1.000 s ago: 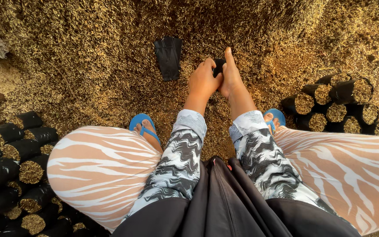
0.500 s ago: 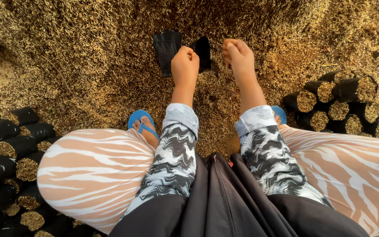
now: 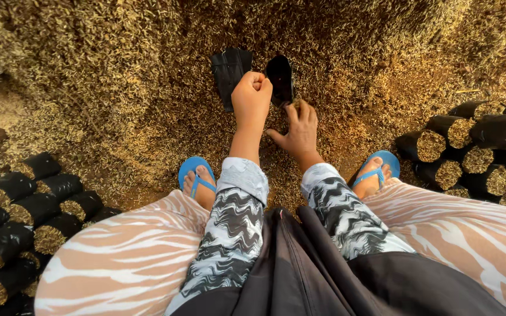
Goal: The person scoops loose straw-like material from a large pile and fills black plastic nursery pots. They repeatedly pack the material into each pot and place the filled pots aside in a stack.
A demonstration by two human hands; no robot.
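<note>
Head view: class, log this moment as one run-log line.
left hand: holds open black bag by its rim | right hand: scooping husk pile at bag mouth | flat bags: beside

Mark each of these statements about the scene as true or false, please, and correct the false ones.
1. The left hand holds the open black bag at its mouth. True.
2. The right hand is lifted high above the rice husk pile. False: it is down on the husk, just below the bag.
3. Filled black bags lie stacked on both sides. True.
4. The sandals are red. False: they are blue.
5. A flat stack of empty black bags lies left of the open one. True.
</note>
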